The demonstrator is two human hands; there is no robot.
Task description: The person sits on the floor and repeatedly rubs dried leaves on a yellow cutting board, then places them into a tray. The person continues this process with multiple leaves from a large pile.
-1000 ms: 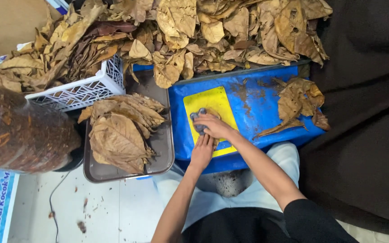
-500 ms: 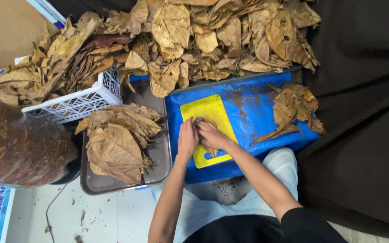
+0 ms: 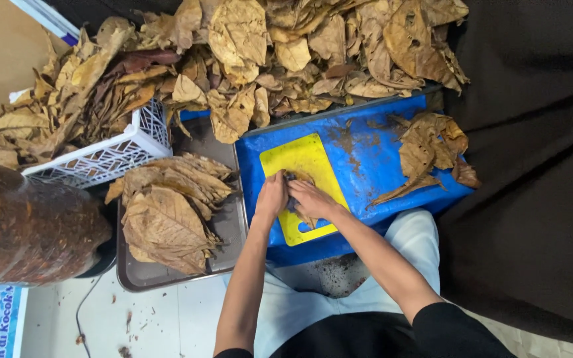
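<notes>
A yellow cutting board lies on a blue tray across my lap. My left hand and my right hand are pressed side by side over the board's middle. Both close on a small dark bundle of dried leaf that shows just past my fingertips. Most of the bundle is hidden under my fingers. A bit of brown leaf pokes out below my right hand.
A metal tray of flat dried leaves sits left of the board. A white plastic crate and a big heap of dried leaves fill the back. More leaves lie on the blue tray's right. A clear container of crushed leaves stands at the left.
My left hand has moved up the board from its lower part and now lies beside my right hand on the leaf bundle. The right hand has barely shifted.
</notes>
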